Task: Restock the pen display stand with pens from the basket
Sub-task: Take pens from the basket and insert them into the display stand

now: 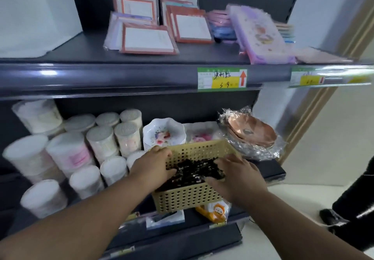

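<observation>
**Pens in the basket, both hands lowered onto them**

Pens (192, 170), dark and heaped together, are seen in a perforated tan basket (188, 198) in the lower middle of the frame. The basket is set at the front of the lower shelf (269, 171). The left hand (153, 164) is laid over the basket's left rim, with its fingers curved down onto the pile; whether a pen is actually pinched cannot be told, because of blur. The right hand (236, 175) is placed on the right side of the basket, its fingers loosely spread and bent over the pens and the near rim; no firm hold on any pen can be made out.

Left of the basket, in the lower left of the frame, clear cylindrical tubs (101, 140) with pale lids are stacked on their sides. Behind the basket a white patterned dish (164, 132) is seen, and at the right a stack of copper-coloured plates (253, 132) wrapped in clear film. Below the basket an orange packet (215, 211) shows.

On the upper shelf (121, 73), at the top of the frame, packets of notepads (149, 39) with orange borders are displayed, and a purple case (261, 35) is leaned at the upper right. A green and yellow price label (222, 77) is fixed on that shelf's front edge.
</observation>
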